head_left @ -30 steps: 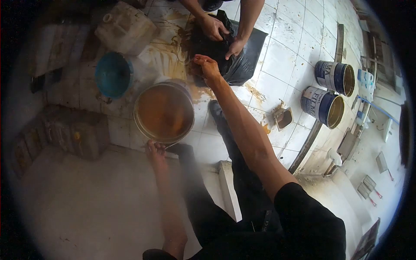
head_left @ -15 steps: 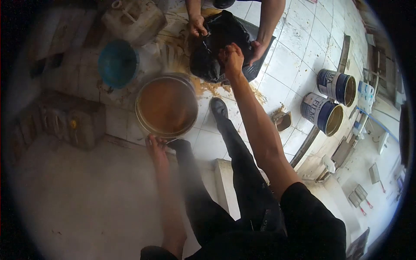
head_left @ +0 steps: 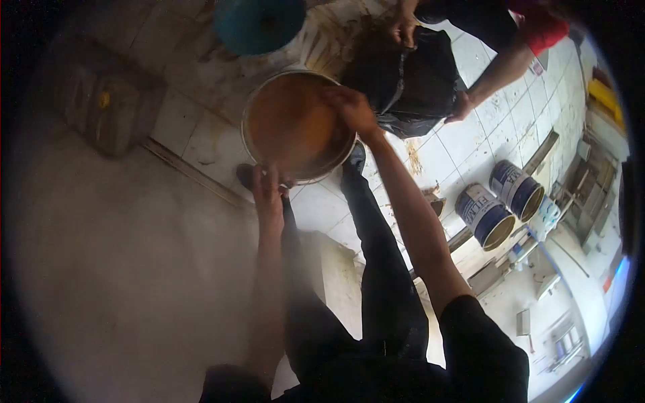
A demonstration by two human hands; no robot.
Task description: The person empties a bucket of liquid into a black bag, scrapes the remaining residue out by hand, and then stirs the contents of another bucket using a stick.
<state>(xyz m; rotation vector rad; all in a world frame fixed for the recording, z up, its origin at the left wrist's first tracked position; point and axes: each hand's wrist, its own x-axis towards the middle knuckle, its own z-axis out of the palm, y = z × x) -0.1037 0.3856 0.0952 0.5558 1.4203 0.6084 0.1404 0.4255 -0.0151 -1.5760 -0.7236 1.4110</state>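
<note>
A round bucket (head_left: 250,138) with a pale rim stands on the tiles, holding an orange-brown substance with a hazy surface. My left hand (head_left: 270,188) has its fingers closed on the near edge of this bucket. Over the bucket's right side is my right hand (head_left: 353,111), fingers pointing in above the contents; they are smeared, and their grip is unclear. Just right of the bucket lies a black plastic bag (head_left: 426,74). A co-worker's hand (head_left: 404,30) grips its upper edge, while the other hand (head_left: 461,106) touches its right side.
Behind the bucket sits a teal basin (head_left: 259,27). Two paint cans (head_left: 480,208) lie tilted to the right, near a small container (head_left: 435,201). A boxy container with a yellow cap (head_left: 104,101) is at left. Haze covers the lower left. Brown stains mark the tiles.
My right hand has moved from the black bag to the bucket's right side. My left hand stays at the bucket's near rim. The view has shifted, and the co-worker's bag looks more closed.
</note>
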